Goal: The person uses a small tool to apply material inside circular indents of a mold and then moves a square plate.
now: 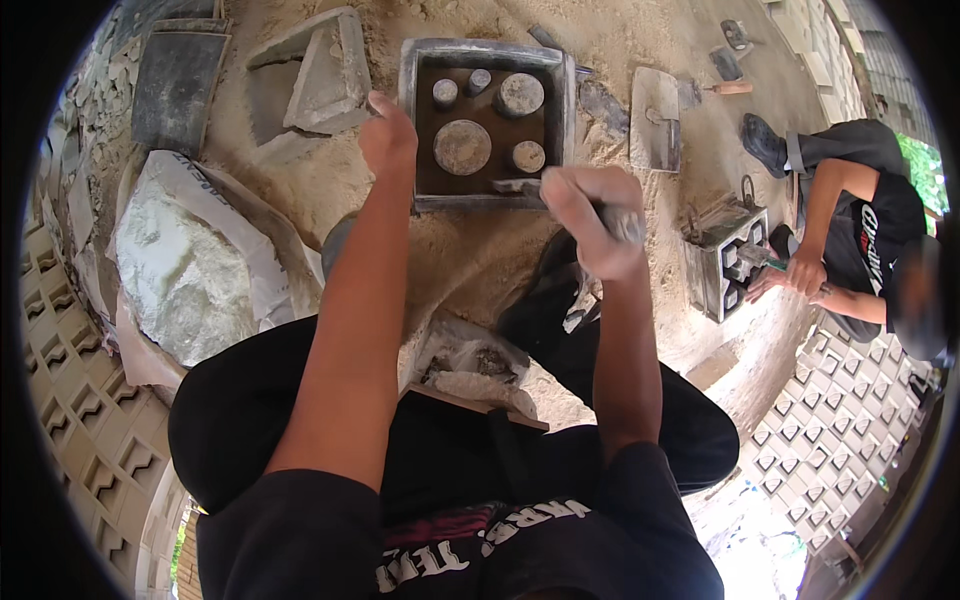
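Observation:
A square grey mould frame [407, 75] lies on the ground in front of me. Dark, sandy material fills its floor, and several round pale plugs of different sizes stand inside, the widest a flat disc [462, 148]. My left hand [389, 137] is closed at the frame's left wall, thumb pointing up; its curled fingers hide whatever they may grip. My right hand [592, 218] is wrapped round a small trowel [515, 186] at the frame's near right corner. The trowel's narrow blade reaches over the near wall, and its thick handle end shows behind my fist.
An open sack of white powder [180, 265] stands at my left. Beyond it are a dark slab [180, 88] and a broken concrete frame [340, 65]. At right lies a flat plate [655, 120]; a co-worker's hands [803, 272] work at another block mould [712, 262].

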